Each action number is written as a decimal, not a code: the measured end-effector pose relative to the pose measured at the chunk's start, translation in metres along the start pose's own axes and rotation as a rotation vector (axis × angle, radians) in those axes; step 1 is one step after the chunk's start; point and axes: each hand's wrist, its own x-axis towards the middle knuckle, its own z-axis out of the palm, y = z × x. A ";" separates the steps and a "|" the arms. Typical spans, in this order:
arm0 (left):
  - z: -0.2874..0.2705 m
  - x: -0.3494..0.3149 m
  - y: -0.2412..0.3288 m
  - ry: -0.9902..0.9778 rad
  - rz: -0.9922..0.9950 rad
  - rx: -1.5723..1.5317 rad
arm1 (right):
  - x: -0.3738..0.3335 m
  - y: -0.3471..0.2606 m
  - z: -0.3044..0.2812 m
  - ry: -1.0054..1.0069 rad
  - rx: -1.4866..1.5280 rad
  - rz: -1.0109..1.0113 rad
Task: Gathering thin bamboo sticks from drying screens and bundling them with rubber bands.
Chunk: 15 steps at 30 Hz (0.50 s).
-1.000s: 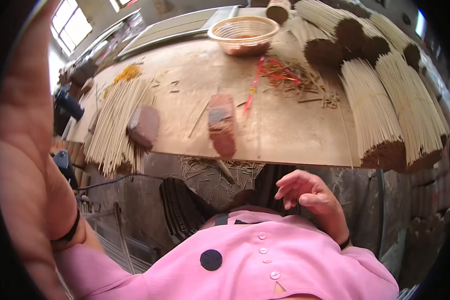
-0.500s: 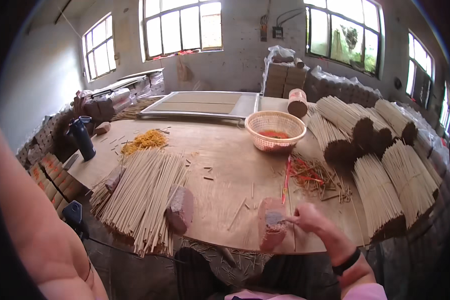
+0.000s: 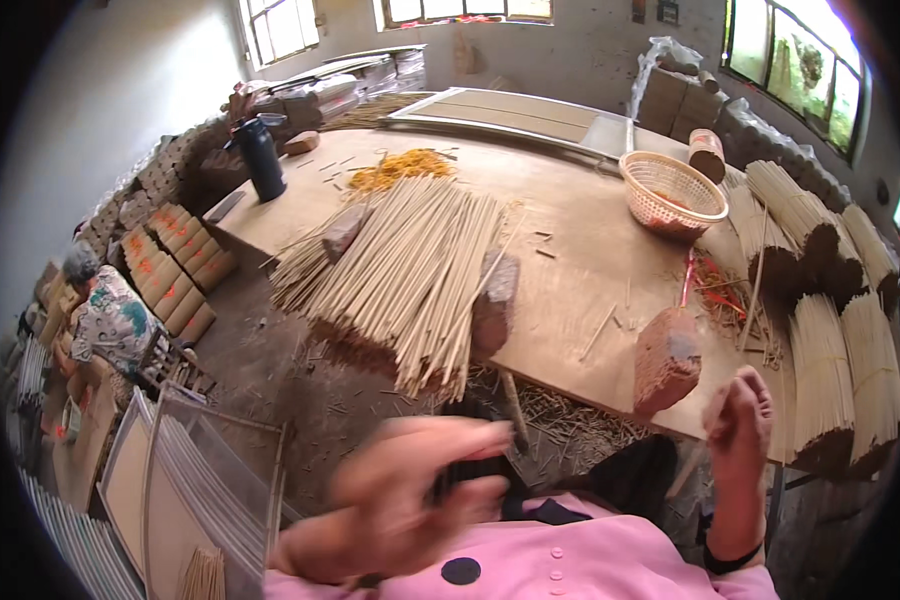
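My left hand (image 3: pixel 410 490) is raised in front of my pink shirt, blurred by motion. Its thumb and fingers are apart, with nothing visible between them. Near the front edge of the table, my right hand (image 3: pixel 740 412) is closed with curled fingers. A thin pale stick (image 3: pixel 754 285) runs upward from it and appears held in it. Just left of that hand stands a reddish-brown brick (image 3: pixel 667 362) with a dark grey patch. A large spread of pale sticks (image 3: pixel 410 270) overhangs the table's front, flanked by another brick (image 3: pixel 495 305) and a smaller block (image 3: pixel 345 233).
A woven basket (image 3: pixel 673 195) stands at the back right, near stick bundles with dark ends (image 3: pixel 820 375). Red scraps and broken sticks (image 3: pixel 730 300) lie beside the brick. A dark bottle (image 3: pixel 260 160) and yellow strands (image 3: pixel 402 170) are further left. Another person (image 3: pixel 115 315) sits at far left.
The view has swung left and down, bringing in the seated person. My left hand has come in before my body. My right hand has left the brick's patch and curled, a stick rising from it.
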 end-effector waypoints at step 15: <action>-0.030 0.051 -0.071 0.055 -0.406 0.899 | -0.007 0.017 0.026 -0.236 -0.286 -0.277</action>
